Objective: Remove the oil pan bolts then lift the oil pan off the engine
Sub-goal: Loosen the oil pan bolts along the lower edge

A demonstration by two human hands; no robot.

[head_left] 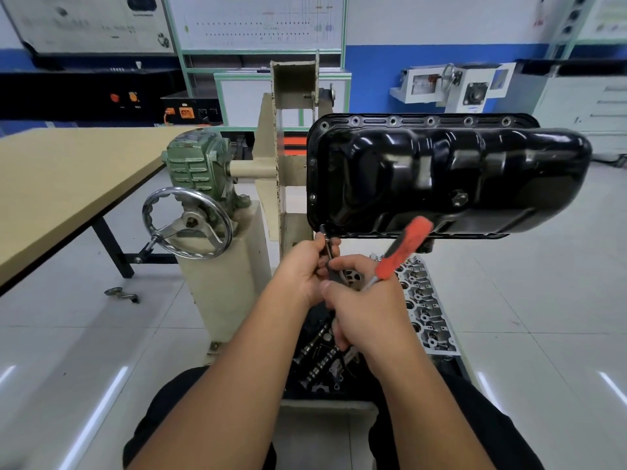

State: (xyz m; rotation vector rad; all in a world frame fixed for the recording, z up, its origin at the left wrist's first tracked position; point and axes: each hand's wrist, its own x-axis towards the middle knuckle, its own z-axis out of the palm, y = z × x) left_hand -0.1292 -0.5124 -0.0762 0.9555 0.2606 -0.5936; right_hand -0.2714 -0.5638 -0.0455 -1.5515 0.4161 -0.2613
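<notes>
Black oil pan (pixel 448 174) on the stand, both hands w/ a ratchet at its near-left flange corner.

L hand (pixel 302 269) fingers curled round the dark extension bar (pixel 327 244), whose tip meets the pan's flange just above the fingertips. R hand (pixel 363 300) fingers wrapped round the ratchet head; its red handle (pixel 403 249) sticks up-right past the knuckles, across the pan's lower edge. Cylinder head (pixel 424 307) lies on the floor right of the R fingers, handwheel (pixel 188 222) well left of the L.

Single head-worn wide-angle view, facing forward and down, close over both forearms toward the engine stand (pixel 237 266).
</notes>
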